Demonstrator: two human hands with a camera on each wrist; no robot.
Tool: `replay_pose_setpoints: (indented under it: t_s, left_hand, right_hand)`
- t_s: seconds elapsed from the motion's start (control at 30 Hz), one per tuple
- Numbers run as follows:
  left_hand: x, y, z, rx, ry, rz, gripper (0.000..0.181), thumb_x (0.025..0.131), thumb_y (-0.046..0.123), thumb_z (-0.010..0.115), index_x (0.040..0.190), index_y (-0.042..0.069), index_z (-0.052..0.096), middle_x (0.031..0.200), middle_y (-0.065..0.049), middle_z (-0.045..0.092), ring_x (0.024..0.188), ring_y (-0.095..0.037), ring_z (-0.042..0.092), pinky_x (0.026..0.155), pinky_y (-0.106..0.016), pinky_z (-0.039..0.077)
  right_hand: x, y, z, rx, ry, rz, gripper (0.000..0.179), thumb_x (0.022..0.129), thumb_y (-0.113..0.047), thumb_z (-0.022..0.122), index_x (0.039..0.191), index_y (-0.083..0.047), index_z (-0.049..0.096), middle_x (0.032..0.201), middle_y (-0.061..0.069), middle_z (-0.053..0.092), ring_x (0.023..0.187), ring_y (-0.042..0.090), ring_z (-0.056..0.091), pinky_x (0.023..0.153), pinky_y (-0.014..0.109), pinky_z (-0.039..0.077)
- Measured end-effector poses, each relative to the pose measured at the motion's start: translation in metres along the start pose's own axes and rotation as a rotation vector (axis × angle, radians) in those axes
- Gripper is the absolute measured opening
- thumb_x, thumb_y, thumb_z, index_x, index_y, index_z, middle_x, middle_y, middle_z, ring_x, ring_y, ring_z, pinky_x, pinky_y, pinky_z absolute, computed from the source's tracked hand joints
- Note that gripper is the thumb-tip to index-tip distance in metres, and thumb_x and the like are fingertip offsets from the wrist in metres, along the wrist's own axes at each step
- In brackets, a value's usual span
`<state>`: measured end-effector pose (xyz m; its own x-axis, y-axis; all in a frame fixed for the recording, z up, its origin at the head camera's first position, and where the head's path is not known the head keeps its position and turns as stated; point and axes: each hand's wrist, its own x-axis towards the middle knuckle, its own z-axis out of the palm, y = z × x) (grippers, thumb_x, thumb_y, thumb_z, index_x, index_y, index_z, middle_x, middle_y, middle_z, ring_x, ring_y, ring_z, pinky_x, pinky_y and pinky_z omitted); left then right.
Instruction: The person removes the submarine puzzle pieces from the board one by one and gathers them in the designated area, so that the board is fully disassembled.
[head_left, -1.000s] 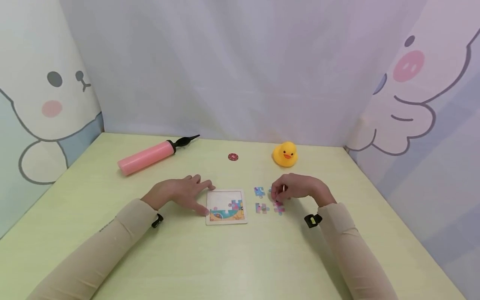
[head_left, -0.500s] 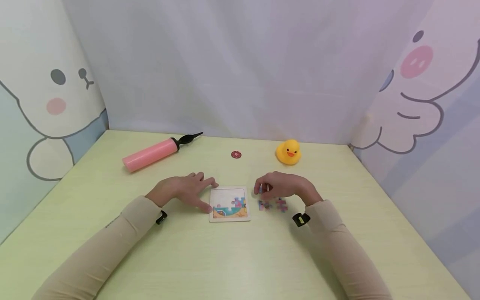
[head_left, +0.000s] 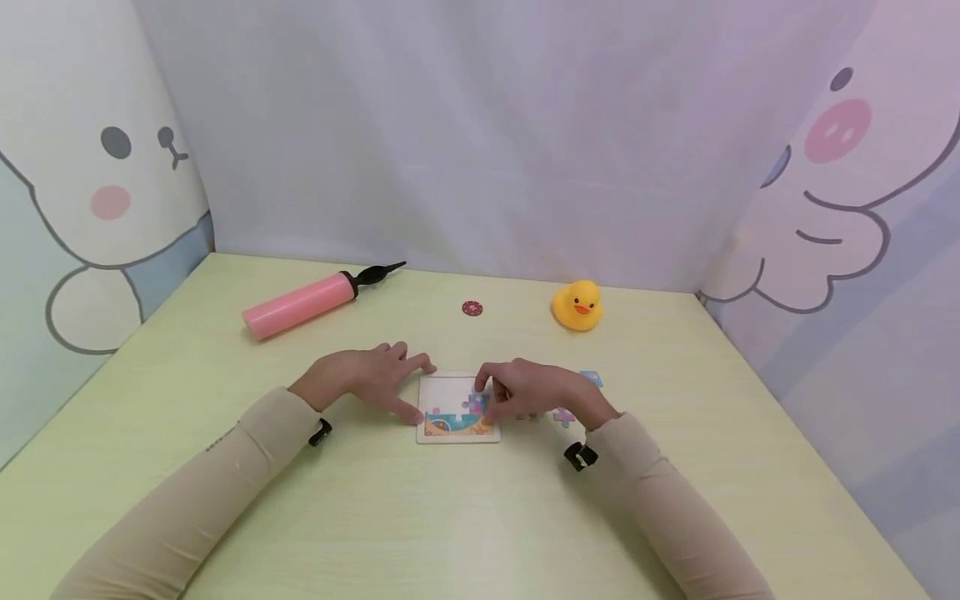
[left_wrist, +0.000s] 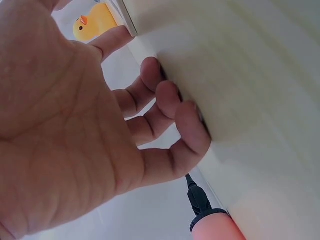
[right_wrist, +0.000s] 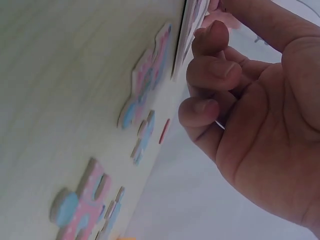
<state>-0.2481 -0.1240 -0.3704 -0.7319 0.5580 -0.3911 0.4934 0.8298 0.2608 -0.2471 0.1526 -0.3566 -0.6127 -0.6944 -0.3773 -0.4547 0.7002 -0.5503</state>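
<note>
My left hand [head_left: 378,379] rests at the left side of a square puzzle tray [head_left: 438,383], its fingers spread. The thumb is at the tray's lower left edge and the index fingertip at its upper left corner; in the left wrist view the other fingers bend toward the table. My right hand [head_left: 525,387] is over the tray's right side, pinching a small puzzle piece [head_left: 480,402] between thumb and index finger, largely hidden by them. Teal and sand-coloured pieces [head_left: 457,427] fill the tray's bottom. In the right wrist view, the remaining fingers are curled.
Loose puzzle pieces lie right of the tray: a pink one [head_left: 564,417], a blue one [head_left: 590,377] and others partly behind my right hand. Farther back are a pink hand pump [head_left: 300,307], a red chip [head_left: 472,308] and a yellow duck [head_left: 577,306].
My right hand has moved left from the loose pieces to the tray's right side, uncovering a blue piece at the far right. My left hand has stayed at the tray's left edge.
</note>
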Motion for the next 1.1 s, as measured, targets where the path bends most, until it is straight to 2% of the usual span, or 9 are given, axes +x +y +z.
replay_pose_setpoints:
  t_s: [0.07,0.33,0.7,0.87,1.1]
  left_hand:
    - [-0.0006,-0.0004,-0.0003,0.003,0.000,0.002,0.082,0.081,0.066,0.070,0.146,0.026,0.039,0.121,-0.012,0.046,0.112,-0.032,0.047,0.090,-0.055,0.045]
    - [0.0001,-0.0001,-0.0012,0.003,-0.003,-0.001,0.081,0.082,0.066,0.070,0.145,0.026,0.039,0.120,-0.012,0.046,0.111,-0.032,0.047,0.090,-0.054,0.045]
    - [-0.0015,0.0007,-0.0023,0.000,0.006,-0.003,0.081,0.081,0.064,0.072,0.145,0.025,0.041,0.118,-0.011,0.047,0.108,-0.030,0.048,0.089,-0.054,0.047]
    - [-0.0014,0.0013,-0.0015,-0.005,0.003,0.002,0.081,0.081,0.064,0.072,0.144,0.024,0.041,0.118,-0.011,0.047,0.108,-0.030,0.048,0.090,-0.054,0.046]
    - [-0.0007,0.0015,-0.0018,-0.007,-0.001,0.002,0.081,0.081,0.064,0.072,0.144,0.024,0.041,0.119,-0.011,0.047,0.109,-0.031,0.048,0.090,-0.054,0.046]
  right_hand:
    - [0.0022,-0.0032,0.0030,-0.003,-0.008,0.009,0.038,0.091,-0.025,0.076,0.120,-0.014,0.053,0.076,0.000,0.057,0.056,0.017,0.053,0.056,0.030,0.048]
    - [0.0062,-0.0085,0.0085,-0.078,-0.008,0.008,0.040,0.092,-0.025,0.075,0.121,-0.013,0.050,0.070,-0.003,0.047,0.062,0.010,0.043,0.062,0.026,0.037]
    - [0.0065,-0.0100,0.0089,-0.076,0.005,0.033,0.041,0.092,-0.025,0.075,0.120,-0.019,0.045,0.074,-0.002,0.054,0.065,0.011,0.050,0.065,0.028,0.042]
    - [0.0070,-0.0112,0.0101,-0.083,0.028,0.044,0.043,0.090,-0.025,0.077,0.119,-0.020,0.046,0.084,0.003,0.056,0.075,0.015,0.052,0.069,0.030,0.044]
    - [0.0061,-0.0109,0.0111,-0.152,0.079,0.011,0.044,0.087,-0.024,0.080,0.116,-0.020,0.047,0.106,0.002,0.048,0.095,0.018,0.050,0.082,0.032,0.044]
